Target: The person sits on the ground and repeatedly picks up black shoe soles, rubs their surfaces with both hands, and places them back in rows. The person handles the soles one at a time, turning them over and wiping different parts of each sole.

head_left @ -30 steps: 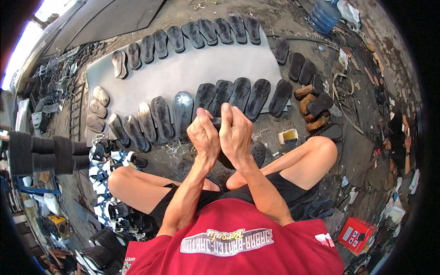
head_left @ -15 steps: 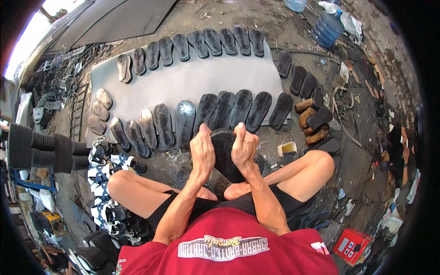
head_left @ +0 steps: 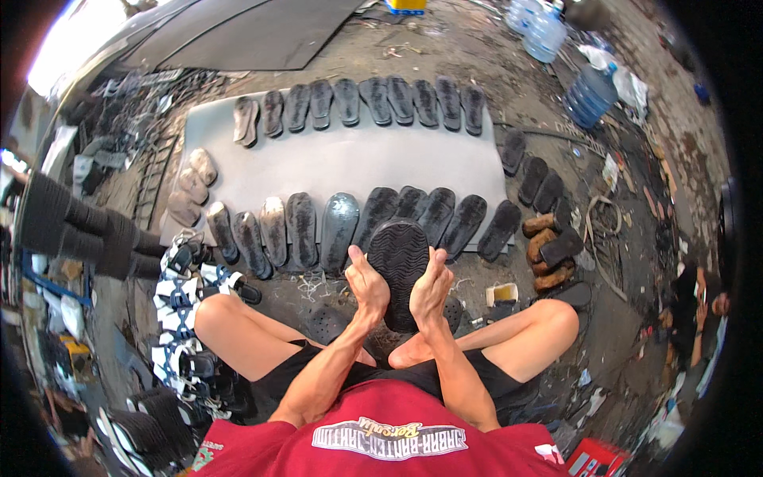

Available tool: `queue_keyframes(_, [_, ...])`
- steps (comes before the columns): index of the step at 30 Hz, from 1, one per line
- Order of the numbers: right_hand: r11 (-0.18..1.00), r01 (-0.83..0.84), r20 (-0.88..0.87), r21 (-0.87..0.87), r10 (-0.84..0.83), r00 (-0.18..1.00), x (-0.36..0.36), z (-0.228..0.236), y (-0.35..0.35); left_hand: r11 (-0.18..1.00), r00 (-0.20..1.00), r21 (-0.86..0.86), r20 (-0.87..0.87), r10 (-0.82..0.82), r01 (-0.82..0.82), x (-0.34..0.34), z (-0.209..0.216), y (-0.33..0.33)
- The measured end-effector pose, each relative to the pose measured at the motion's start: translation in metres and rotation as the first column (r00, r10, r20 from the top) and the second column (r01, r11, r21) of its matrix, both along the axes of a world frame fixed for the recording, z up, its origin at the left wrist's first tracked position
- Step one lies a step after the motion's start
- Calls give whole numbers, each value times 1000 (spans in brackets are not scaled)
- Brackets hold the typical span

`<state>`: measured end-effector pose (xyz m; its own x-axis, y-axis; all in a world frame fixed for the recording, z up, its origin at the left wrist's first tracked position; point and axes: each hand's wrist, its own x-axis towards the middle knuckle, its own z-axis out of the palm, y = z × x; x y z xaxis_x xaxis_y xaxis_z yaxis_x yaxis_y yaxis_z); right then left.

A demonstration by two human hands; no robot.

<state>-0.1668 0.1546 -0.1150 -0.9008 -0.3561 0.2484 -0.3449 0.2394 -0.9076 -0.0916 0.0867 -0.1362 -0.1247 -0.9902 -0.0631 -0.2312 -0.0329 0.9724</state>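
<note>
Dark soles line the long edges of a pale sheet (head_left: 342,159) spread on a littered, dirt-covered ground (head_left: 445,52), with a black sheet (head_left: 262,36) lying beyond its upper left corner. Facing the pale sheet, a person in a red T-shirt (head_left: 381,405) sits with bent knees spread wide, both bare forearms raised ahead of the body. Ribbed dark stacks (head_left: 79,222) stand off to the left, above a cluster of white-and-dark sandals (head_left: 175,306) beside the person's left knee. A blue water bottle (head_left: 590,95) stands at upper right.

At the center, a black sole (head_left: 400,266) is held up between the two hands, its wavy tread turned toward the wearer's view. The broad end points away from the body and rises above the fingertips, overlapping the near row of soles (head_left: 340,230) behind it; the narrower end drops between the wrists. The left hand (head_left: 368,288) presses against one long edge and the right hand (head_left: 430,292) against the other, gripping along the sole's lower half, thumbs pointing up. The gap between the palms is narrow, filled by the sole's width; the fingers behind it are hidden. To the right of the right hand, beyond the shin, sits a small tub (head_left: 501,295) with yellowish contents.
</note>
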Motion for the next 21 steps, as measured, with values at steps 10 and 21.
queue_keyframes(10, [973, -115, 94, 200, 98, 991, 6, -10, 11, 999, 993, -13, -109, -44, 43, 9, -8, 29])
queue_keyframes(21, [983, -96, 227, 155, 59, 972, 15, -19, 2, 985, 980, 104, -130, 153, -140, -10, -27, 30])
